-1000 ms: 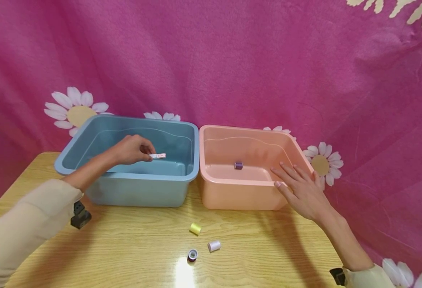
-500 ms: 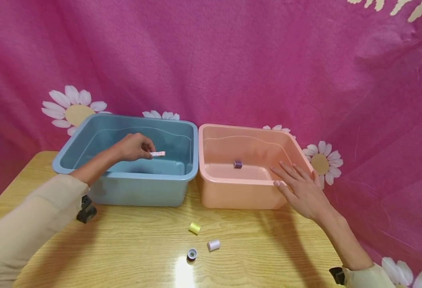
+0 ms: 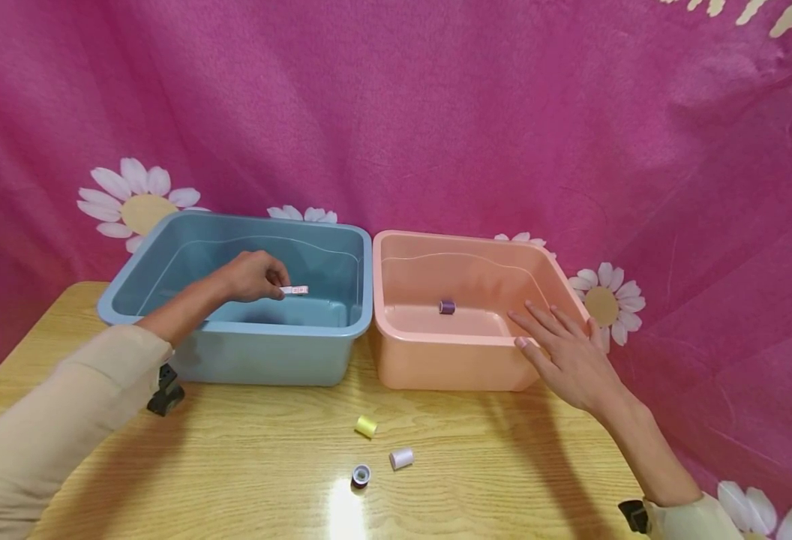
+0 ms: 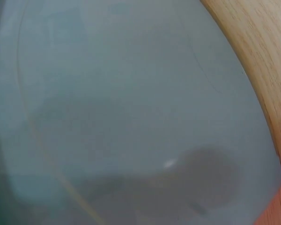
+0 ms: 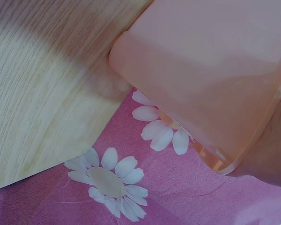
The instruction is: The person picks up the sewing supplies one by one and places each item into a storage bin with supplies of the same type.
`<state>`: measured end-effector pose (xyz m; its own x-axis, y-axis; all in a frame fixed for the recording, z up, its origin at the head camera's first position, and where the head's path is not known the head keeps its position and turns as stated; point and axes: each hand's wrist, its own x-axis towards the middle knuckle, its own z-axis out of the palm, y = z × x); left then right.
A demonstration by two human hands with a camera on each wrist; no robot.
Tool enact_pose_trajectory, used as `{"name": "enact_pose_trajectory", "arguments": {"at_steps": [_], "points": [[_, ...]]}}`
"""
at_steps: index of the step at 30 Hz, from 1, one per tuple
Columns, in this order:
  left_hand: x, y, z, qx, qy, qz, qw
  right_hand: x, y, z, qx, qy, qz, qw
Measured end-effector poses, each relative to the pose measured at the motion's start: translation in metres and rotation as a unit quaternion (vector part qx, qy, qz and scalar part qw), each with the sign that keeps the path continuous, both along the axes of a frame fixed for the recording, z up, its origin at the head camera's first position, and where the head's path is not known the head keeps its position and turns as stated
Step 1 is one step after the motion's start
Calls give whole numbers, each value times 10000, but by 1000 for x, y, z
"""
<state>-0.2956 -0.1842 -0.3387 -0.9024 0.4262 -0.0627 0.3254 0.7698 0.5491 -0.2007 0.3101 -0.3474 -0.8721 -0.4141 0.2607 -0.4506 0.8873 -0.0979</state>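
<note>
Over the blue tub [image 3: 268, 352], my left hand [image 3: 254, 276] pinches a short white strip with red print [image 3: 296, 289] between thumb and fingers. The strip points right, above the tub's floor. My right hand [image 3: 568, 360] lies with spread, straight fingers across the near right corner of the peach tub [image 3: 450, 367]. A purple thread spool [image 3: 446, 307] lies on that tub's floor. In the left wrist view the blue tub's outer wall [image 4: 131, 117] fills most of the picture, and the strip is out of sight. Part of my right hand [image 5: 267, 150] shows beside the peach tub's rim in the right wrist view.
On the wooden table [image 3: 247, 465], in front of the tubs, lie a yellow spool [image 3: 365, 427] and a pale lilac spool [image 3: 401, 458]. A dark spool [image 3: 361, 475] stands with its pale end up. A magenta flowered cloth [image 3: 396, 112] hangs behind.
My left forearm and its wrist camera have shifted slightly right, while the left hand keeps its pinch on the white strip. My right hand stays at the peach tub's corner.
</note>
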Motion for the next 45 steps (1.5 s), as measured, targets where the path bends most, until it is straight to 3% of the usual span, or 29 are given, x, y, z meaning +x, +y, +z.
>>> {"name": "enact_pose_trajectory", "arguments": {"at_steps": [29,45], "points": [[0,2,1,-211,-264,71,9994,-1,0,0,-40,32,28,10000],[0,1,-1,-369,-112,8,9993,0,-1,1,-33,23,27,10000]]}}
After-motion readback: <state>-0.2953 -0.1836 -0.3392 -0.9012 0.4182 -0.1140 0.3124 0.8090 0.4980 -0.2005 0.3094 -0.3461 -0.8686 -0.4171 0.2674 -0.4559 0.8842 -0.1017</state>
